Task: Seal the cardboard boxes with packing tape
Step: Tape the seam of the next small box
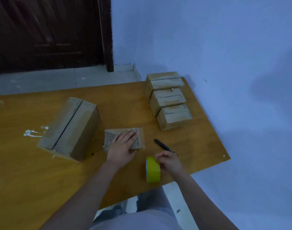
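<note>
A small flat cardboard box [108,138] lies on the wooden table [26,163] in front of me. My left hand [123,146] rests flat on its top with the fingers straight. A yellow roll of packing tape [152,170] stands on edge near the table's front edge. My right hand [169,161] holds the roll from the right, fingers curled at its top rim. A larger cardboard box [70,128] sits to the left with an open seam along its top.
Three small cardboard boxes [168,98] stand in a row at the table's far right, by the blue wall. A black marker [163,145] lies just beyond my right hand. White scraps [32,132] lie left of the large box. A dark door stands behind.
</note>
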The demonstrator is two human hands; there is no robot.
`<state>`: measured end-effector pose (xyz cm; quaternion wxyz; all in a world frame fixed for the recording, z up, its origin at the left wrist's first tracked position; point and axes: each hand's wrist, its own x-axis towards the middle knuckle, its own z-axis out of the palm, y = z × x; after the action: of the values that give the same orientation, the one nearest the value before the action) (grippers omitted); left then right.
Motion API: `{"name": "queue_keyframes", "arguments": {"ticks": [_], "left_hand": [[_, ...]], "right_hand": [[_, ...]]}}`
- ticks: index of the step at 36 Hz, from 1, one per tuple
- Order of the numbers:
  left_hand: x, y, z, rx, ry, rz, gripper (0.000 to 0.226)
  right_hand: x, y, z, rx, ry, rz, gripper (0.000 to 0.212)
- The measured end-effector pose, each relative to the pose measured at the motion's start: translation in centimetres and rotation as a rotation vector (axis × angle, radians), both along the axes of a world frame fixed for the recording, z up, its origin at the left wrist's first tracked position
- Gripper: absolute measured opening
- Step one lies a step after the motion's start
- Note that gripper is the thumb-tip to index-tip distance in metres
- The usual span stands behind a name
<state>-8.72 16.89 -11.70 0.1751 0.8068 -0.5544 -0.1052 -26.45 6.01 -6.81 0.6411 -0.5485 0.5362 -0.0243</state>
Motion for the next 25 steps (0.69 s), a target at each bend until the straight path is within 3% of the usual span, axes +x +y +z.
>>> {"name": "queue_keyframes", "arguments": {"ticks": [6,15,25], "left_hand": [[0.0,-0.6,2.4,-0.022,0.218,0.094,0.074],[-0.4,-5.5,3.6,0.235,0.003,0.235,0.037],[0.3,-7.5,2.0,0.271,-0.031,0.28,0.03]], "right_hand": [[-0.6,-0.3,-0.1,-0.008,-0.013,0.001,0.01],[-0.2,-0.5,-0.2,-0.017,0.027,-0.017,0.006],[-0.2,-0.5,-0.3,0.013,-0.003,-0.007,0.01]]}}
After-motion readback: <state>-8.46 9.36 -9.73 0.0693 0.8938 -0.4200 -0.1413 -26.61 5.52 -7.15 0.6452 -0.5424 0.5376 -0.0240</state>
